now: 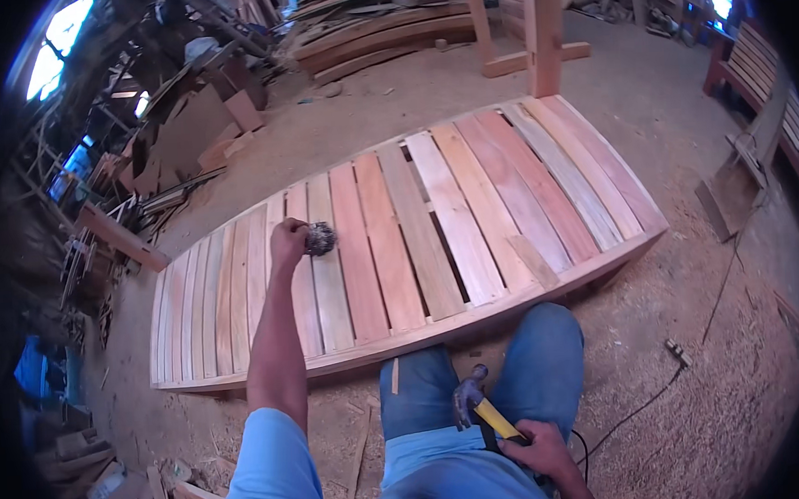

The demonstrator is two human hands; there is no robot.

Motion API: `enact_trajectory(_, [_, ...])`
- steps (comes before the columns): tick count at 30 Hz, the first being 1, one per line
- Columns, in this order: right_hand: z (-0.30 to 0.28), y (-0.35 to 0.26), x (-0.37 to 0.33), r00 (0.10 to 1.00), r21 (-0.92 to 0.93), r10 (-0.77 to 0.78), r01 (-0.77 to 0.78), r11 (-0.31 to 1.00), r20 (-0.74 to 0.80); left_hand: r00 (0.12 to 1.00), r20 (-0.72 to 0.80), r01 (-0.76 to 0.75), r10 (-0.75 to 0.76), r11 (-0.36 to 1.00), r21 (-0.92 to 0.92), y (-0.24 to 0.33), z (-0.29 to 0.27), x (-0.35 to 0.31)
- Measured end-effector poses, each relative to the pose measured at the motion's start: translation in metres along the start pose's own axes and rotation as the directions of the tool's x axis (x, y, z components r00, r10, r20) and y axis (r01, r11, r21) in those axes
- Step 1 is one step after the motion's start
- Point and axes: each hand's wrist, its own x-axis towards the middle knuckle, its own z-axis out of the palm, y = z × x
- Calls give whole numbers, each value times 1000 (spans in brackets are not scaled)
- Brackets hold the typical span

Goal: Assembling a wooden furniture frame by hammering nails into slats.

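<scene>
A long wooden frame (359, 346) topped with side-by-side slats stretches across in front of my knees. On its slats, left of the middle, sits a small dark grey heap (321, 239) that looks like loose nails. My left hand (289, 239) reaches over the slats to the heap's left edge, its fingers drawn together; whatever they pinch is too small to make out. Low in front of my lap, my right hand (538, 448) is wrapped round the yellow-and-black handle of a claw hammer (470, 398), whose head points up and left.
A short loose wood strip (532, 261) lies across the slats at the right. A wooden post (544, 39) stands behind the far edge. Stacked planks (388, 38) lie at the back, scrap boards (181, 139) at the left. A black cable (638, 409) crosses the sawdust-covered floor.
</scene>
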Motion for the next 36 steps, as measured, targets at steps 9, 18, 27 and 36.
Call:
enact_trajectory(9, [18,7,9,998,102,4,3,995,-69,974,-196,-75,116,976,207,6,18,-32])
enact_trajectory(18, [27,32,21,997,137,-10,21,990,-81,973,-219,78,-75,997,8,22,51,-36])
enact_trajectory(27, [26,17,20,998,136,19,-11,991,-60,959,-283,-18,8,999,-31,37,3,-36])
enact_trajectory(36, [21,-4,12,998,164,13,-2,986,-66,994,26,-105,105,994,11,-5,-6,-1])
